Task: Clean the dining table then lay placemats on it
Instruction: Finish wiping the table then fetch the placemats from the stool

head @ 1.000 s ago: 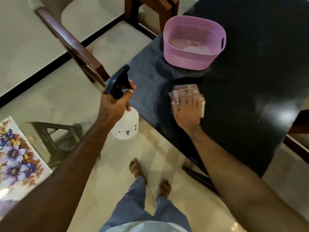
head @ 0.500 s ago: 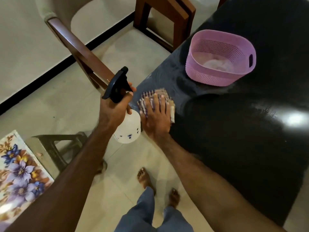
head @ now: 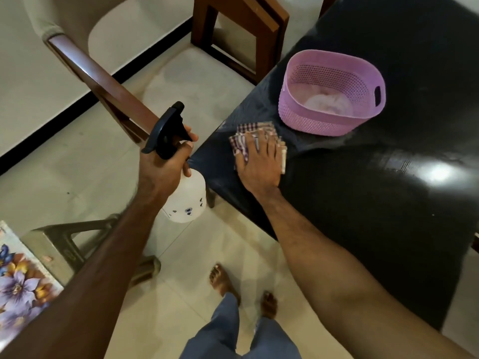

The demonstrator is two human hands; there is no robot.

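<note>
Right hand (head: 259,167) slid the checked cloth (head: 248,134) flat toward the pink basket (head: 305,117), near the bench (head: 363,203) corner; left hand (head: 162,172) grips the spray bottle (head: 186,200).

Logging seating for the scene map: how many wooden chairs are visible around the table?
2. One wooden chair stands left of the table, behind the spray bottle; the other chair is at the top, beside the table's far corner. More may sit outside the frame.
</note>
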